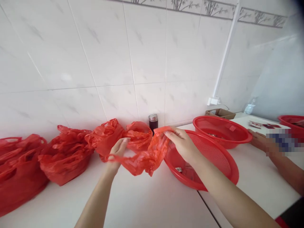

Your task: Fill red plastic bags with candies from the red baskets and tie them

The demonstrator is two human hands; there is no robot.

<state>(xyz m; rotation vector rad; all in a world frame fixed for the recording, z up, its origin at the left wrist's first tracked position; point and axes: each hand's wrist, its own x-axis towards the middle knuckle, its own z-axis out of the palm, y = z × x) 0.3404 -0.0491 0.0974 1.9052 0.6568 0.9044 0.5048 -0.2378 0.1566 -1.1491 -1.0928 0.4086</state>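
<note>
A thin red plastic bag hangs stretched between my two hands above the white table. My left hand grips one end of it, with the thumb pointing up. The other end is pinched in the fingers of my right hand, which is raised over the rim of a red perforated basket. A small silvery piece and some clear, flat material lie in that basket. Whether the bag holds anything I cannot tell.
Several red plastic bags stand along the wall on the left. A dark flask is behind the bag. Another red basket and a cardboard box are at the back right. A co-worker's hand touches that basket.
</note>
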